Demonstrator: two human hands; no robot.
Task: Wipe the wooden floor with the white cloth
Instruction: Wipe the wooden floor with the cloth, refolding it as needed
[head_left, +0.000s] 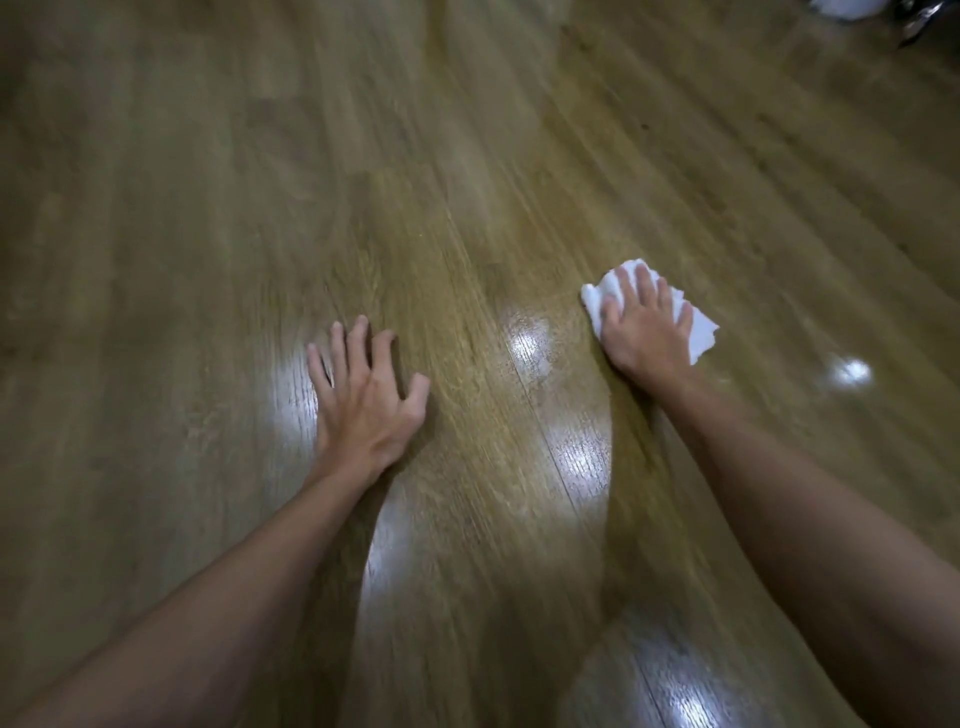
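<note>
The wooden floor (467, 182) fills the view, brown planks with bright glare patches. A crumpled white cloth (698, 330) lies on the floor right of centre. My right hand (644, 327) presses flat on top of it, fingers spread over the cloth, which sticks out at the hand's far side and right. My left hand (363, 400) rests on the bare floor left of centre, palm down, fingers apart, holding nothing. Both forearms reach in from the bottom edge. The view is blurred by motion.
At the top right corner lie a white object (847, 6) and a dark metallic thing (917, 18), both cut off by the frame edge. Bare floor stretches away on every side of the hands.
</note>
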